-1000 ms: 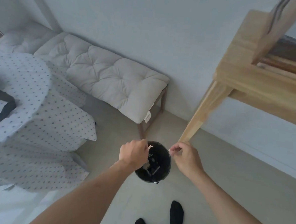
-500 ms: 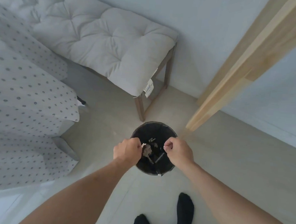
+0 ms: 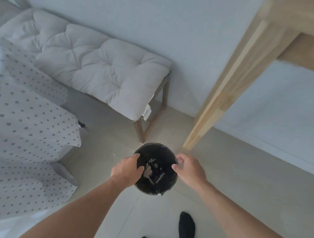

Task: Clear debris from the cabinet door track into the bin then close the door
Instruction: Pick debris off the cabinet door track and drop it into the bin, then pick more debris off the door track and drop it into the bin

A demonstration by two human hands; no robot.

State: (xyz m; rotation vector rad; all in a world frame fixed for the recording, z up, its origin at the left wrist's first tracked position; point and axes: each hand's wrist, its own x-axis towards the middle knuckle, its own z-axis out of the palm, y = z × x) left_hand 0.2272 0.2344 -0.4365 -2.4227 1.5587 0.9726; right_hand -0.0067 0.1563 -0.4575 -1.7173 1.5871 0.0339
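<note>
Head view was our only source, and we found both bare hands held above the mouth of the bin (image 3: 172, 182). We recorded the left hand (image 3: 127, 169) over the bin's left rim, fingers curled loosely downward with a gap between thumb and fingers, nothing visibly in it. We recorded the right hand (image 3: 188, 168) over the right rim, thumb and fingers spread apart and empty. We noted the bin as a round dark container standing on the pale floor (image 3: 240, 179), with light scraps of debris (image 3: 150, 171) lying inside among darker bits. We saw two feet in black socks (image 3: 186, 229) just behind the bin, nearest the camera. We placed the bin just beside the foot of a light wooden leg (image 3: 217, 107) belonging to the cabinet frame on the right; its door and track lay outside the picture. We observed a wooden bench (image 3: 160, 108) with a tufted grey cushion (image 3: 93, 67) against the wall beyond the bin, and a dotted white cloth (image 3: 23, 121) draped at the left.
</note>
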